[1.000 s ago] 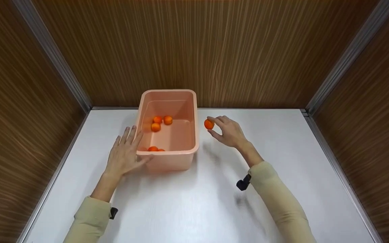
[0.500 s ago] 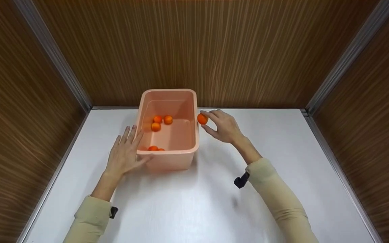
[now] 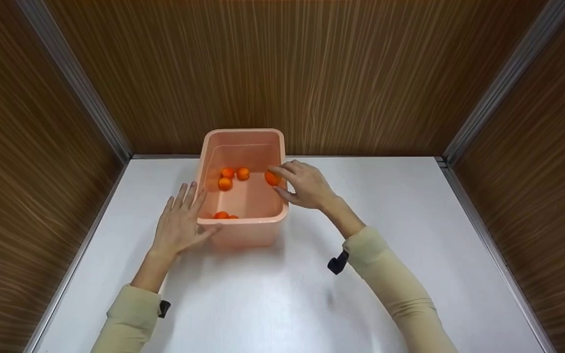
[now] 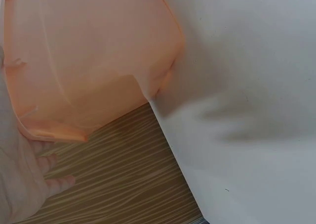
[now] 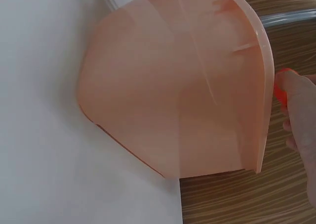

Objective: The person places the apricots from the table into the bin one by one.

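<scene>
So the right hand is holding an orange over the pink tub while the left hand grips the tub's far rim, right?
Not quite. The left hand grips nothing: it lies flat and open against the near left side of the tub, as the head view shows. The rest holds: the right hand pinches an orange in its fingers just over the tub's right rim.

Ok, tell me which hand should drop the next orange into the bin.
Right. The right hand already pinches an orange above the pink bin, while the left hand rests flat against the bin's side.
</scene>
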